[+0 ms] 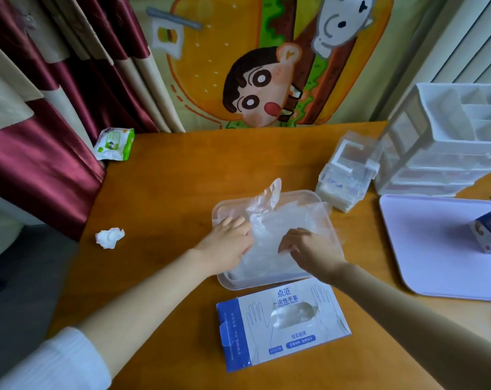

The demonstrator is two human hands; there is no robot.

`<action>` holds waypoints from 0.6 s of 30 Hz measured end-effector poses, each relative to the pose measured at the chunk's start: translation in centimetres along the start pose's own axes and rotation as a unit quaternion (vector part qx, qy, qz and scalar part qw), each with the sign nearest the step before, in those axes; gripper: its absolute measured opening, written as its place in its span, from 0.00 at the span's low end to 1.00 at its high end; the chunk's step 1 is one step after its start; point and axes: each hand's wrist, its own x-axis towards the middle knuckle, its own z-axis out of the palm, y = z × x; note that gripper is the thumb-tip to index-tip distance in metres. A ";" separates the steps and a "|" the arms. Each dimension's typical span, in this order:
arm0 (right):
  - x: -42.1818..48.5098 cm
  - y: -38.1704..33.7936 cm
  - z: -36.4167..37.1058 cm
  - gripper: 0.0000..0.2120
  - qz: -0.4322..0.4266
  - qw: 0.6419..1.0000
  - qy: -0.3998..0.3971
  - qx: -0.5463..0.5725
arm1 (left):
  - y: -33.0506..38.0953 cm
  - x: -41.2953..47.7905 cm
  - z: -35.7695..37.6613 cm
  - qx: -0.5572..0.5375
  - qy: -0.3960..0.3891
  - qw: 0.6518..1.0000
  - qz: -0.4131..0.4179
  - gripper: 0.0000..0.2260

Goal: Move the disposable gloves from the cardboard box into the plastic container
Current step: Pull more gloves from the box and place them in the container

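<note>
Now we flatten the gloves (269, 237) to fit the container (220, 209) — left hand (227, 243) fingers flat, right hand (309, 250) fingers curled, grip unclear.

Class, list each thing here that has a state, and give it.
Clear plastic container, lidless, holding gloves.
Thin transparent disposable gloves, piled inside, one poking up.
Blue-and-white cardboard box, flat, gloves inside.
Left hand, pressing the gloves.
Right hand, fingers bent onto gloves.
White tissue, crumpled.

Wooden table (182, 170) stands before maroon curtains (41, 170) and a cartoon hanging (210, 66).
</note>
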 end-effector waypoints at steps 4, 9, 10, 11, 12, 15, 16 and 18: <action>1.9 0.6 1.3 0.13 0.053 0.994 -0.086 0.032 | 0.1 2.2 1.9 0.118 -0.086 0.989 0.013 0.13; 3.5 0.7 0.5 0.23 0.078 0.947 -0.301 0.082 | 0.8 3.9 3.1 0.182 -0.163 0.969 0.035 0.13; 3.7 0.5 0.0 0.25 0.084 0.938 -0.320 0.104 | 0.8 4.1 3.2 0.180 -0.180 0.967 0.030 0.14; 3.8 0.4 -0.5 0.26 0.095 0.935 -0.314 0.135 | 0.8 4.2 3.2 0.172 -0.191 0.966 0.021 0.13; 3.9 0.2 -0.9 0.27 0.107 0.938 -0.283 0.170 | 0.7 4.2 3.1 0.153 -0.198 0.968 0.011 0.13; 3.8 0.2 -1.3 0.25 0.116 0.974 -0.119 0.154 | 0.1 4.0 2.8 0.031 -0.149 0.987 -0.047 0.12; 3.7 0.4 -1.0 0.22 0.111 0.983 -0.087 0.116 | 0.0 4.0 2.7 -0.015 -0.105 0.992 -0.072 0.12; 3.5 0.8 -0.3 0.17 0.114 0.988 -0.081 0.063 | 0.2 4.2 2.9 -0.086 -0.007 0.990 -0.112 0.13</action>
